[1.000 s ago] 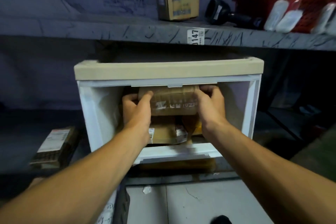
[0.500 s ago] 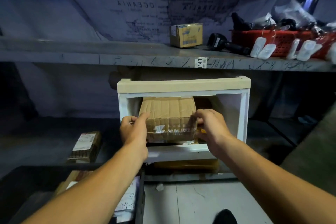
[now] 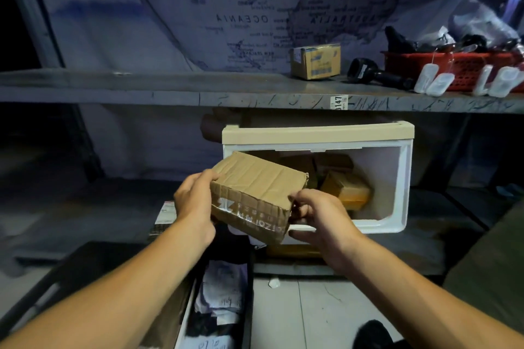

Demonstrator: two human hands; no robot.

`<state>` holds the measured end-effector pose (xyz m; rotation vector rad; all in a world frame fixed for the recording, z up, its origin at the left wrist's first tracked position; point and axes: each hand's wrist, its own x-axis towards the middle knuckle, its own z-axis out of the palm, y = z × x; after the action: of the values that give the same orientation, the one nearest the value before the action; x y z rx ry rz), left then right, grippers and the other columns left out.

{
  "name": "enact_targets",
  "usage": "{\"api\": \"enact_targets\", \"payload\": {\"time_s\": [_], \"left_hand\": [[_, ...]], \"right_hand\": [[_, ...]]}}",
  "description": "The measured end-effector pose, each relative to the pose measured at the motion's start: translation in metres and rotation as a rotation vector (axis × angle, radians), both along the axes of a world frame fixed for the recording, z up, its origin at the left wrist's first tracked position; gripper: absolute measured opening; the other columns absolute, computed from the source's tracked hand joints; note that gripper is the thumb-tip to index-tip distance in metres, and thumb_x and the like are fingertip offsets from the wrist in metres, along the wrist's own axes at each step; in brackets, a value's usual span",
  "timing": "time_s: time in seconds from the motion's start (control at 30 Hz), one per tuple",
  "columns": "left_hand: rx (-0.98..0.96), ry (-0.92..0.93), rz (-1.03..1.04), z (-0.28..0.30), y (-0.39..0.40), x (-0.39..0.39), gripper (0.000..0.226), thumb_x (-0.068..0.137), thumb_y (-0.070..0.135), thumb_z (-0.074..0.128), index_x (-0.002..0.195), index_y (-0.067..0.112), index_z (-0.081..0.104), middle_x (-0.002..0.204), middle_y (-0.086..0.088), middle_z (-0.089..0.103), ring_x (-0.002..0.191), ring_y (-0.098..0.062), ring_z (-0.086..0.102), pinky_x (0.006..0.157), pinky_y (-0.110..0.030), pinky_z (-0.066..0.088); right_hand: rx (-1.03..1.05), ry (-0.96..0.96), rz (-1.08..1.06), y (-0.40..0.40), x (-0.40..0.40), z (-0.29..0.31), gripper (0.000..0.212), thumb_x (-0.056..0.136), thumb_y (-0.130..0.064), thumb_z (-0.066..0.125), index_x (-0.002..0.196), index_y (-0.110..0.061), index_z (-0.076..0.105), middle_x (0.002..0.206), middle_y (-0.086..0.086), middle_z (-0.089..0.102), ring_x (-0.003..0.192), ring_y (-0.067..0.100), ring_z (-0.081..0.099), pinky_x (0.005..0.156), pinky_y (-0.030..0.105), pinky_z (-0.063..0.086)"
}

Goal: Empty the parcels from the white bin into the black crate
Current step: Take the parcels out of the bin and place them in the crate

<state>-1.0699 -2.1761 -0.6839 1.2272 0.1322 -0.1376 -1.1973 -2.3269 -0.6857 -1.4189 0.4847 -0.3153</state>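
A brown cardboard parcel [image 3: 255, 187] wrapped in clear tape hangs tilted in the air in front of the white bin [image 3: 402, 178]. My left hand [image 3: 195, 204] grips its left end and my right hand [image 3: 317, 218] grips its lower right corner. The white bin sits on the lower shelf with its front open, and more brown and yellow parcels [image 3: 346, 187] lie inside it. The black crate [image 3: 249, 286] stands on the floor at lower left, under my left forearm, with papers and packets in it.
The upper shelf [image 3: 170, 91] carries a small cardboard box [image 3: 314, 61], a black scanner [image 3: 368, 71] and a red basket [image 3: 453, 71] with white tags. A labelled parcel [image 3: 164, 215] lies on the lower shelf left of my hands. Tiled floor [image 3: 312, 306] shows below.
Both hands have drawn the parcel out of the white bin, toward me and to the left. It was inside the bin's opening before; it is outside and tilted now.
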Motion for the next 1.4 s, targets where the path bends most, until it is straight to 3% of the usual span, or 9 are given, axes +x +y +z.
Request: {"api": "enact_targets", "payload": {"time_s": [0.17,0.3,0.47,0.6,0.8,1.07,1.2,1.3,1.4], "left_hand": [[0.027,-0.014,0.058,-0.004,0.01,0.011,0.014,0.082,0.016,0.067,0.068,0.018,0.068,0.078,-0.006,0.062,0.073,-0.025,0.059,0.065,-0.033,0.047],[0.056,-0.022,0.056,-0.002,0.013,0.019,0.021,0.082,0.012,0.068,0.062,0.018,0.068,0.073,-0.004,0.064,0.071,-0.024,0.059,0.066,-0.032,0.047],[0.112,-0.045,-0.01,0.003,0.016,0.031,0.017,0.079,0.013,0.072,0.062,0.016,0.07,0.073,-0.005,0.062,0.074,-0.023,0.056,0.069,-0.034,0.045],[0.181,-0.073,-0.165,0.005,0.01,0.036,0.016,0.079,0.013,0.072,0.064,0.016,0.077,0.076,-0.007,0.069,0.083,-0.025,0.062,0.079,-0.04,0.049],[0.123,0.021,-0.301,-0.006,-0.003,0.038,0.033,0.084,0.018,0.067,0.113,0.002,0.072,0.091,-0.012,0.071,0.086,-0.026,0.066,0.082,-0.04,0.053],[0.143,0.007,-0.383,-0.013,-0.013,0.043,0.019,0.088,0.024,0.065,0.098,0.01,0.073,0.081,-0.006,0.072,0.079,-0.022,0.068,0.079,-0.038,0.053],[0.104,0.029,-0.443,-0.012,-0.016,0.037,0.024,0.09,0.037,0.067,0.099,0.016,0.076,0.102,-0.01,0.074,0.095,-0.027,0.07,0.093,-0.043,0.052],[0.092,0.087,-0.543,-0.012,-0.015,0.029,0.031,0.089,0.051,0.066,0.078,0.026,0.08,0.098,-0.01,0.062,0.093,-0.03,0.057,0.085,-0.041,0.043],[0.171,0.132,-0.642,-0.016,-0.011,0.017,0.049,0.07,0.061,0.075,0.105,0.027,0.076,0.115,-0.008,0.069,0.113,-0.029,0.06,0.091,-0.046,0.045]], "right_hand": [[-0.123,0.005,-0.129,-0.005,0.006,-0.002,0.017,0.094,-0.027,0.063,0.083,-0.016,0.068,0.075,0.001,0.056,0.077,0.018,0.053,0.079,0.037,0.049],[-0.174,0.044,-0.193,-0.016,0.011,-0.005,0.024,0.096,-0.038,0.064,0.095,-0.014,0.065,0.095,0.002,0.062,0.095,0.022,0.058,0.09,0.042,0.049],[-0.137,0.117,-0.006,-0.024,0.017,-0.012,0.038,0.092,-0.054,0.065,0.116,-0.024,0.061,0.123,0.0,0.061,0.116,0.021,0.057,0.102,0.046,0.048],[-0.033,0.205,0.189,-0.031,0.025,-0.016,0.071,0.072,-0.072,0.071,0.13,-0.032,0.057,0.133,0.008,0.063,0.118,0.027,0.062,0.112,0.056,0.04],[0.191,0.149,0.421,-0.04,0.037,-0.023,0.062,0.082,-0.067,0.066,0.133,-0.032,0.064,0.135,0.016,0.064,0.124,0.038,0.061,0.094,0.056,0.055],[0.211,0.181,0.404,-0.046,0.046,-0.027,0.075,0.067,-0.066,0.075,0.131,-0.028,0.065,0.136,0.021,0.061,0.122,0.04,0.061,0.093,0.054,0.056],[0.148,0.2,0.29,-0.044,0.041,-0.022,0.055,0.084,-0.061,0.063,0.124,-0.024,0.065,0.128,0.024,0.064,0.109,0.036,0.065,0.086,0.044,0.055],[0.155,0.178,0.193,-0.044,0.036,-0.021,0.048,0.092,-0.057,0.054,0.126,-0.025,0.061,0.115,0.019,0.067,0.102,0.033,0.064,0.081,0.042,0.053],[0.208,0.123,0.037,-0.046,0.035,-0.022,0.054,0.089,-0.057,0.056,0.134,-0.027,0.056,0.112,0.018,0.066,0.102,0.033,0.062,0.085,0.046,0.054]]}}
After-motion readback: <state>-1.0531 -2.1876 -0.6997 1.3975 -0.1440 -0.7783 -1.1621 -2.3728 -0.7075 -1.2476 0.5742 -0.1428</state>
